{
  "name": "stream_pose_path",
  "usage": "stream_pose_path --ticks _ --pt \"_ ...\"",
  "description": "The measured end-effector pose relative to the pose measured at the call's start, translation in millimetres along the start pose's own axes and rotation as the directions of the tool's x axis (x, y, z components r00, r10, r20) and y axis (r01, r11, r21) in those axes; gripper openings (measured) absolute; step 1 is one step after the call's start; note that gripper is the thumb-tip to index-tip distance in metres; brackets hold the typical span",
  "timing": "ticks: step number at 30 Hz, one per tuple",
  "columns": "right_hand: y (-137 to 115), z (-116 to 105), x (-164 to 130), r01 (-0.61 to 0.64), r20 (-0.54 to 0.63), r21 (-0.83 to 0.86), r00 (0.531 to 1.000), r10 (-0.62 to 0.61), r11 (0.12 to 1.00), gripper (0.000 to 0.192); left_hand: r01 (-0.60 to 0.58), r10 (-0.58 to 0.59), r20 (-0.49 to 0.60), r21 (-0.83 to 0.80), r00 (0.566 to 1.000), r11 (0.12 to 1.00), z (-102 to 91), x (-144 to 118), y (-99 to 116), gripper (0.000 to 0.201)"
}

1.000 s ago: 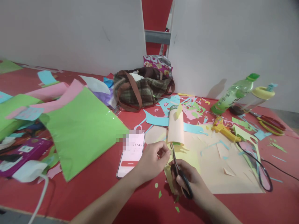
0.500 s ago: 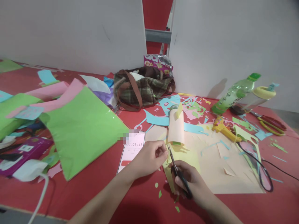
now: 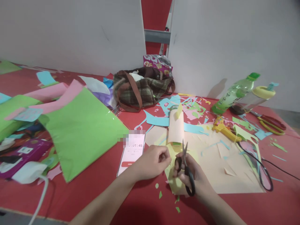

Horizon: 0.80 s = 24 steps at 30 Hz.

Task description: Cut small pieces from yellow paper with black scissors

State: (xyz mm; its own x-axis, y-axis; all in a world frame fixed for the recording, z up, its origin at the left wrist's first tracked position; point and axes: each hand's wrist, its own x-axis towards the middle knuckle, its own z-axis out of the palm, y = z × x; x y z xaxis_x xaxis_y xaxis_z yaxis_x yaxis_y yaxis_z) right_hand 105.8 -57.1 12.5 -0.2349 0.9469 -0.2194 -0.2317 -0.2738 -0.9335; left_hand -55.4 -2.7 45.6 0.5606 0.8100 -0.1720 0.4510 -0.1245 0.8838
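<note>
Head view: yellow paper (image 3: 174, 184) lies on the red table (image 3: 98, 187), just beside the phone (image 3: 131, 154). Left hand (image 3: 152, 162) pinches its edge with fingers closed narrow. Right hand (image 3: 189, 178) grips the black scissors (image 3: 186, 168), blades up. For a clean cut, keep the paper taut and the blades square.

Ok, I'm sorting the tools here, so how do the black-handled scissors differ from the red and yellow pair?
The black-handled scissors are held in the right hand, blades pointing up and away over yellow paper; the red and yellow scissors lie flat on the red table, untouched. The black pair sits close to the person, the other far right, near the bottles. Both pairs' blades look nearly closed.
</note>
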Motion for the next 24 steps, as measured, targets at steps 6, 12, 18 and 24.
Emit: stream_pose_path --ticks 6,12,18,24 --pt "-5 0 1 0.025 -0.127 -0.074 0.991 -0.034 0.997 0.034 -0.102 0.091 0.109 0.100 0.990 0.990 12.1 -2 -1 0.014" --pt "-7 1 2 -0.023 -0.088 -0.142 0.996 0.010 0.990 0.034 -0.131 0.113 0.168 0.099 0.979 0.986 13.6 -3 -1 0.014" --pt "-5 0 2 -0.023 -0.070 -0.160 0.997 0.012 0.987 0.036 -0.127 0.108 0.142 0.135 0.984 0.983 13.5 -2 -2 0.014" --pt "-7 1 2 -0.022 -0.097 -0.132 0.995 0.009 0.991 0.034 -0.102 0.087 0.126 0.119 0.988 0.988 15.3 0 -3 0.015"
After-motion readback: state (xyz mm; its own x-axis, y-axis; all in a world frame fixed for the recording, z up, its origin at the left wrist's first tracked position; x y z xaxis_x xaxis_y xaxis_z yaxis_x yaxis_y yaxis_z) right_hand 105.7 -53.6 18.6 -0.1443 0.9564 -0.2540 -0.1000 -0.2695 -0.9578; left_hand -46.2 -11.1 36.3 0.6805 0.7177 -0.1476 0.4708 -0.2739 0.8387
